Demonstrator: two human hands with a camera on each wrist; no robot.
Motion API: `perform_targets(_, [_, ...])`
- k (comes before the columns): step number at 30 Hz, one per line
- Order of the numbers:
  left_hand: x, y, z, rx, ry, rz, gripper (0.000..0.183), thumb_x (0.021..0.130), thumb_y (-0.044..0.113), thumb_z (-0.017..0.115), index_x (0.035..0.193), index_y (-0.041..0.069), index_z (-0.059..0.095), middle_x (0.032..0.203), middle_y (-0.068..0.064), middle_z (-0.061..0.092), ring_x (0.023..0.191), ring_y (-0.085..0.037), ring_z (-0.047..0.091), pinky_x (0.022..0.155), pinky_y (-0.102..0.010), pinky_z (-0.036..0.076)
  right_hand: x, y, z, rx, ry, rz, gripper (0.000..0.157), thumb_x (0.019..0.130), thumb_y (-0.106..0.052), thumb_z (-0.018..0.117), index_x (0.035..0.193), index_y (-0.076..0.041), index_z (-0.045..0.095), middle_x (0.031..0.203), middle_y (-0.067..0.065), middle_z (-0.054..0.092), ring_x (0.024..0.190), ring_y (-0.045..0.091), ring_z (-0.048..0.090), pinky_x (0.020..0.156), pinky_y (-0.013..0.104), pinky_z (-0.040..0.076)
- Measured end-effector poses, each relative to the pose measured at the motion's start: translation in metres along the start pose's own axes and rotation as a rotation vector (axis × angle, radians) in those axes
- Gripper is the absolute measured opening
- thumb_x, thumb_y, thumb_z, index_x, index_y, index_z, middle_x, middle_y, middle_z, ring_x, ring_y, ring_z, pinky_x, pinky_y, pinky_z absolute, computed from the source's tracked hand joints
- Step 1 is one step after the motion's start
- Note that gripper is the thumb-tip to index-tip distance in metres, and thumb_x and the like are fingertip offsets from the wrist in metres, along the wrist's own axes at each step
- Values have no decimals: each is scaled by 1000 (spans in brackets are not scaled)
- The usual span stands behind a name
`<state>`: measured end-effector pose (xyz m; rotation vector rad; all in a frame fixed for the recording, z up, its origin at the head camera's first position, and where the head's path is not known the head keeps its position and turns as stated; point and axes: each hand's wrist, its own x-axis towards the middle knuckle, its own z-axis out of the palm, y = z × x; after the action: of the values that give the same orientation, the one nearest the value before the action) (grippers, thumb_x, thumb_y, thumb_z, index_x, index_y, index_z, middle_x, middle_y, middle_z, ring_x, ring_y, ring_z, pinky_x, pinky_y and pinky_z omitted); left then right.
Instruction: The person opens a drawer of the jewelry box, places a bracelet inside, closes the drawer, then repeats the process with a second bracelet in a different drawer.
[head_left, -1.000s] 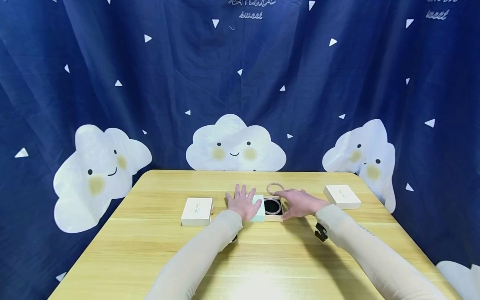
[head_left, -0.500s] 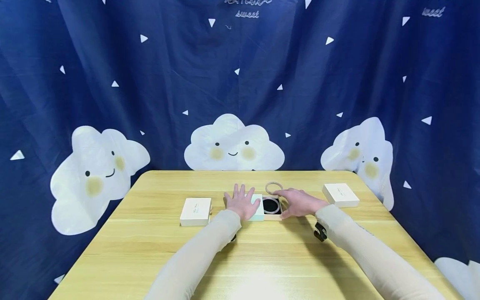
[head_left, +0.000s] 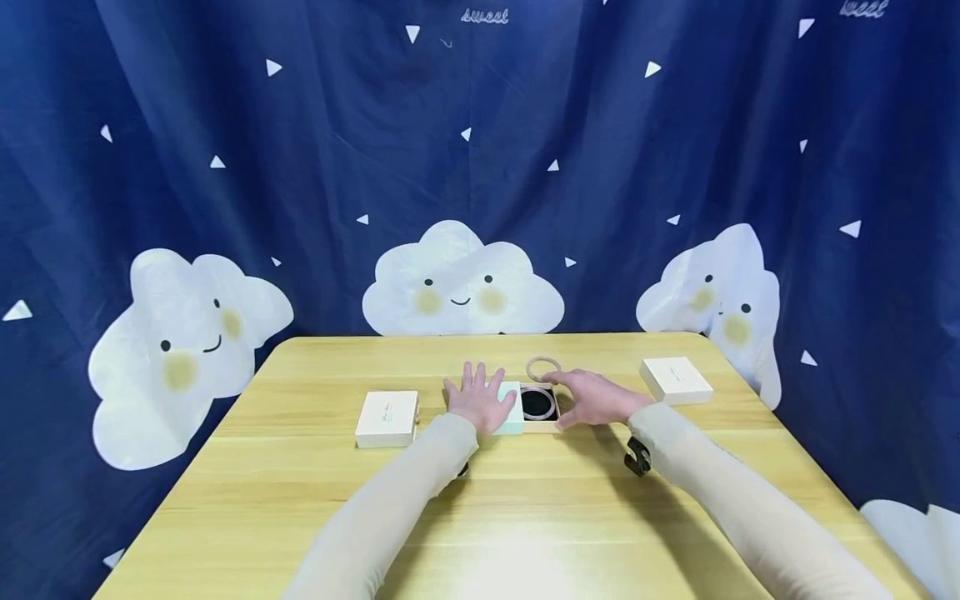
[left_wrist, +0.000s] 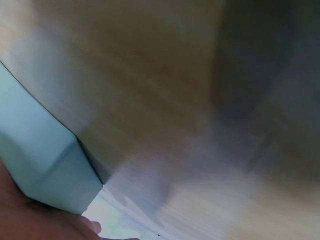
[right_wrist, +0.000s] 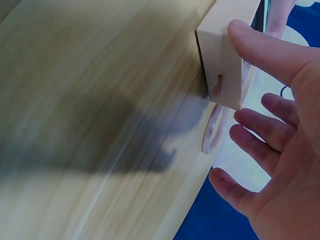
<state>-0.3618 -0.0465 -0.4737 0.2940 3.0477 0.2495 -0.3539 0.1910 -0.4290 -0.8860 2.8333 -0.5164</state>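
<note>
A mint-green box sleeve (head_left: 511, 417) lies mid-table, its cream drawer (head_left: 540, 427) pulled partly out to the right. Inside, on black lining, rests a pale bangle (head_left: 537, 417). My left hand (head_left: 480, 408) rests on the sleeve with fingers spread; in the left wrist view the sleeve (left_wrist: 40, 135) fills the lower left. With thumb and fingertips at opposite corners, my right hand (head_left: 596, 398) grips the drawer's end. The right wrist view shows a small hole in that drawer end (right_wrist: 220, 55). A second bangle (head_left: 542, 359) lies on the table just behind the drawer.
A white box (head_left: 387, 417) with small lettering stands left of my left hand. Another white box (head_left: 677, 380) sits at the far right of the wooden table (head_left: 480, 508). A blue curtain (head_left: 322, 167) with clouds hangs behind the table's back edge.
The head view has shifted slightly, so everything appears a little higher and further left. Both hands, the drawer and the bangles keep the same places relative to each other.
</note>
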Motion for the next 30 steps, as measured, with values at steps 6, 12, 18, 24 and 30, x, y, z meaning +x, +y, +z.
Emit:
perform_targets(6, [1,-1,0,13,-10,-7,67,102,65,18,162,34,21,170,-9,13,157,-36,3,116,-74,12,7,2,5,-13,5,-27,88,77,-34,88,151,-11,46,147,11,55,133,37,52,110,56,41])
perform_targets(12, [5,-2,6,10,-7,-5,68,102,66,18,162,35,21,170,-9,13,157,-36,2,115,-75,11,7,-6,3,15,-3,-16,88,78,-31,88,152,-10,44,149,11,54,135,36,51,113,54,40])
perform_targets(18, [8,-2,7,11,2,-7,68,101,67,18,161,35,22,170,-9,14,157,-36,2,115,-75,10,11,-5,5,19,7,-30,89,77,-30,88,152,-9,44,149,13,54,136,35,51,114,53,39])
perform_targets(24, [4,-1,3,7,-5,-9,67,102,66,18,161,36,21,170,-8,13,157,-35,2,116,-74,10,14,-6,8,21,4,-19,92,77,-31,88,153,-9,42,150,13,53,137,34,50,114,51,39])
perform_targets(30, [2,-1,1,-5,-1,-3,68,102,65,18,161,34,23,170,-9,14,157,-36,2,116,-74,10,15,-8,8,24,-3,-17,91,77,-31,88,153,-9,43,148,13,55,136,33,52,114,49,40])
